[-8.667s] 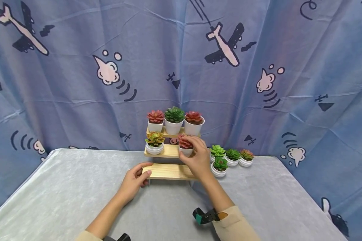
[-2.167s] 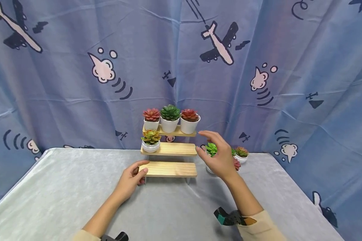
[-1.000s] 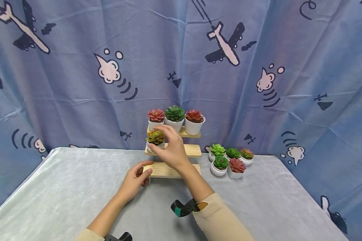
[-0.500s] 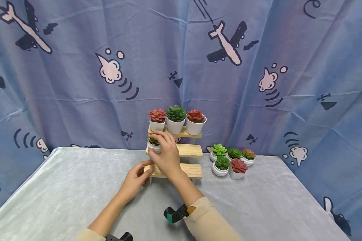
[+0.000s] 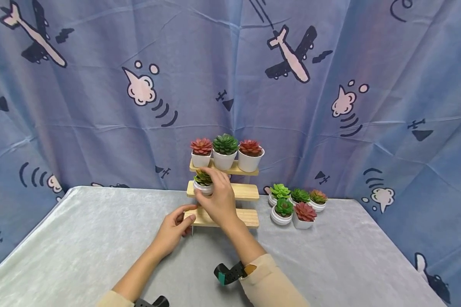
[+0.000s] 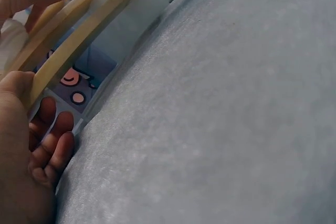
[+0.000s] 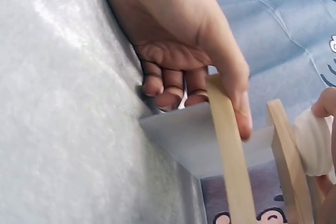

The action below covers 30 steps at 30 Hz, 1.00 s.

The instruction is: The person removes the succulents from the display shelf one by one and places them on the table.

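A three-tier wooden shelf (image 5: 246, 192) stands at the back of the table. My left hand (image 5: 171, 229) grips the left end of its lowest board (image 5: 246, 218); in the left wrist view the thumb lies on top and the curled fingers are below. My right hand (image 5: 220, 199) pinches a potted succulent (image 5: 202, 178), yellow-green in a round ribbed white pot, over the left part of the middle board. Its white pot (image 7: 313, 148) shows between fingertips in the right wrist view. Fingers hide the plant's right side.
On the top board stand a red succulent (image 5: 201, 147), a dark green succulent (image 5: 225, 145) and another red succulent (image 5: 250, 148). Several more potted succulents cluster on the table right of the shelf, a pink-red one (image 5: 304, 212) among them. A patterned curtain (image 5: 100, 106) hangs behind.
The pink-red succulent has gone from the middle board to the table cluster. My right hand has since reached the yellow-green succulent and shifted it slightly right. My left hand keeps its grip.
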Tool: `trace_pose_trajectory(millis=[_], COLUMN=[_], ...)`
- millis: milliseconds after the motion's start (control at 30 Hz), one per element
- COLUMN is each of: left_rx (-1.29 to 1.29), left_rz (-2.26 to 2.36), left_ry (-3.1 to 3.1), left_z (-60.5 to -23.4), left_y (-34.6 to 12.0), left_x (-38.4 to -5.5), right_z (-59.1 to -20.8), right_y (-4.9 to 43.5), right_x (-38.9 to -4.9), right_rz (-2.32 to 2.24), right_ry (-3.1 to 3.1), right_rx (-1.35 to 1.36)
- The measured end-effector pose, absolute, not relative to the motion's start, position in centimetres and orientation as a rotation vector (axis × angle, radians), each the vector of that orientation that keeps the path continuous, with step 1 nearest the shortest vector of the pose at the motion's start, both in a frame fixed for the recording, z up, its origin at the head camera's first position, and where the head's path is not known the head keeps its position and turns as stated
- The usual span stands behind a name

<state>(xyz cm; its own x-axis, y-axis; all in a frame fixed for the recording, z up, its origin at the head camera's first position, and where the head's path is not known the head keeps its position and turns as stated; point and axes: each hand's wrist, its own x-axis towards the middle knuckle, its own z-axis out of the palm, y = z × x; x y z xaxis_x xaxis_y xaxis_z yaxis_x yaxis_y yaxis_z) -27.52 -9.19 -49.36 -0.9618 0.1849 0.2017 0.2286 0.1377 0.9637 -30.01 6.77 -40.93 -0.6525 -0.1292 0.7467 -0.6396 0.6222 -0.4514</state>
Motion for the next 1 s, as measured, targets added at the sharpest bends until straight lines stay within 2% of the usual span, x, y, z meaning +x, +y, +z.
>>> trace_pose_trajectory(millis=[1000], left_rx=[-0.395], left_rz=[-2.003], left_ry=[-2.353], left_z=[-49.6], left_y=[-9.2], left_x=[-27.5], right_z=[-41.4], right_y=[12.7], right_x=[-29.8], right_rz=[1.265], right_ry=[-2.152], right_rx=[0.662])
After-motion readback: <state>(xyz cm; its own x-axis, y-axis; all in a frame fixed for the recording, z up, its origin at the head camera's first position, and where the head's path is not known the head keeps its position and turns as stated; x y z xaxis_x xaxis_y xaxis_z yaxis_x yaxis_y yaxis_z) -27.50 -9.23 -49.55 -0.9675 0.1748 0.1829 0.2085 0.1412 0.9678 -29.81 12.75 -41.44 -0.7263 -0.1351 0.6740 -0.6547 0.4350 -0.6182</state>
